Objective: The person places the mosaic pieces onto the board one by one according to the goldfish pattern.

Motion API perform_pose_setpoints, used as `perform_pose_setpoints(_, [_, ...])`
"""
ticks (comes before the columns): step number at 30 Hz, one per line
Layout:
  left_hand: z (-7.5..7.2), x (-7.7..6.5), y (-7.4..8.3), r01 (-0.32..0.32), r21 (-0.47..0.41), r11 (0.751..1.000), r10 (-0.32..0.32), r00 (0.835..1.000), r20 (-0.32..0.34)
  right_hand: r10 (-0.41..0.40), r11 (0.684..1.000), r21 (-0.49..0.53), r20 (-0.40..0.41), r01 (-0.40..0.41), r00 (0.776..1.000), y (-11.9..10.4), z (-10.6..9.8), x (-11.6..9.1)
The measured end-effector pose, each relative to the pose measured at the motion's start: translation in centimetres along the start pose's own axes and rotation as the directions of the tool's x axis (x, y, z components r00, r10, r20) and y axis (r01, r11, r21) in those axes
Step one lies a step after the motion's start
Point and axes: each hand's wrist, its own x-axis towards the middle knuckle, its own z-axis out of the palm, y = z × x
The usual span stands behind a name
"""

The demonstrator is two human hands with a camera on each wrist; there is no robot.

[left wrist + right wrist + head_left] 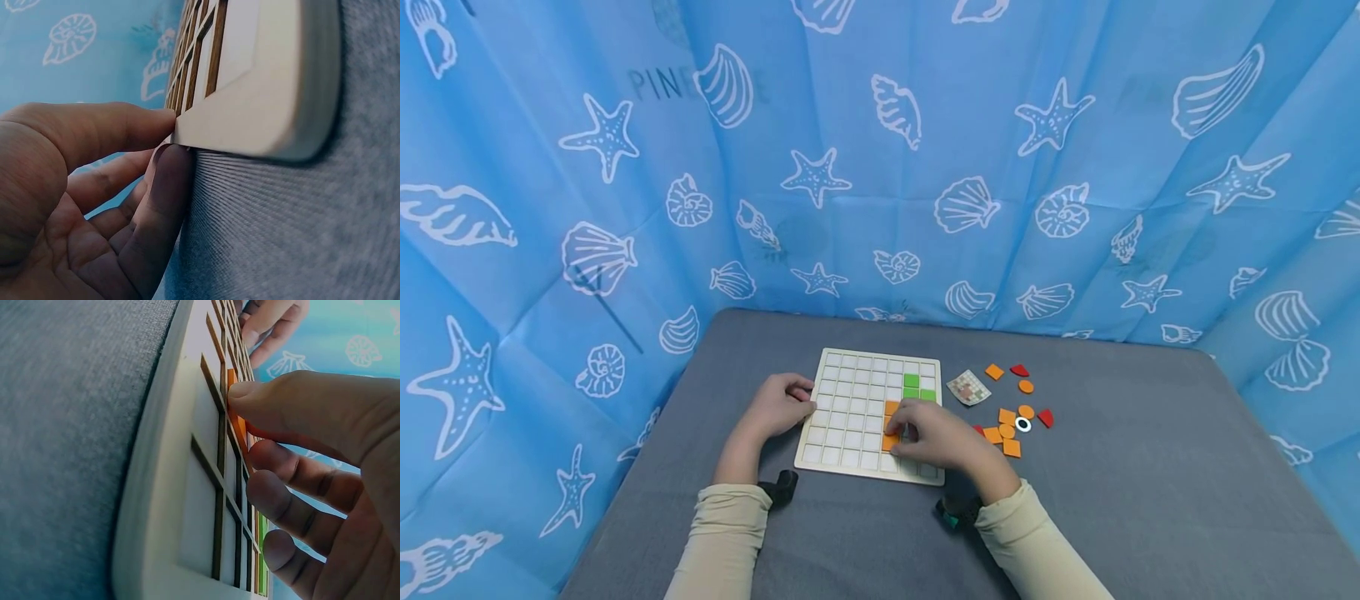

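A pale grid board [850,417] lies on the table, with white squares set between raised wooden lines. At its left edge my left hand [775,406] pinches the rim; in the left wrist view the thumb [147,126] is on the edge and a finger curls below. Over the right half, my right hand [942,435] holds an orange square tile [241,428] at the grid, the thumb against it. Another orange tile [891,407] sits just above in the same column. Green tiles [911,381] occupy cells near the upper right. The right hand hides several cells.
Right of the board lies a small picture card [968,388]. Loose orange squares [1011,448], orange discs [1026,386], red pieces [1046,418] and a white ring-like piece [1022,424] are scattered beyond it. A blue shell-patterned curtain [820,233] hangs around the grey table [1135,467].
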Motion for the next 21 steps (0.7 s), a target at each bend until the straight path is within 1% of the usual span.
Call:
perform_pose_setpoints(4, [0.1,-0.1,0.0,-0.002,-0.006,1.000,0.002,1.000,-0.001,-0.017,1.000,0.019,-0.011,0.017,1.000,0.0,-0.4,-0.4])
perform_pose_setpoints(7, [0.3,-0.2,0.0,-0.004,-0.004,1.000,0.004,1.000,-0.002,-0.025,0.999,0.046,-0.030,0.026,0.999,0.2,-1.0,-1.0])
perform_pose_setpoints(10, [0.3,-0.2,0.0,0.004,0.000,1.000,-0.004,1.000,-0.005,-0.025,0.999,0.043,-0.060,0.028,0.998,0.6,-1.9,-2.0])
perform_pose_setpoints(14, [0.3,-0.2,0.0,0.002,0.002,1.000,-0.002,1.000,-0.004,0.020,1.000,0.008,-0.101,-0.019,0.995,1.7,-3.1,-3.4])
perform_pose_setpoints(16, [0.2,-0.2,0.0,-0.003,0.007,1.000,0.003,1.000,-0.006,0.060,0.998,0.000,-0.121,-0.061,0.991,2.5,-3.7,-4.3])
perform_pose_setpoints(18, [0.2,-0.1,0.0,-0.010,0.011,1.000,0.010,1.000,-0.010,0.100,0.995,0.001,-0.142,-0.101,0.985,3.2,-4.2,-5.4])
perform_pose_setpoints(21, [0.2,0.0,0.0,-0.008,0.012,1.000,0.008,1.000,-0.010,0.141,0.990,0.019,-0.183,-0.140,0.973,4.4,-5.2,-7.1])
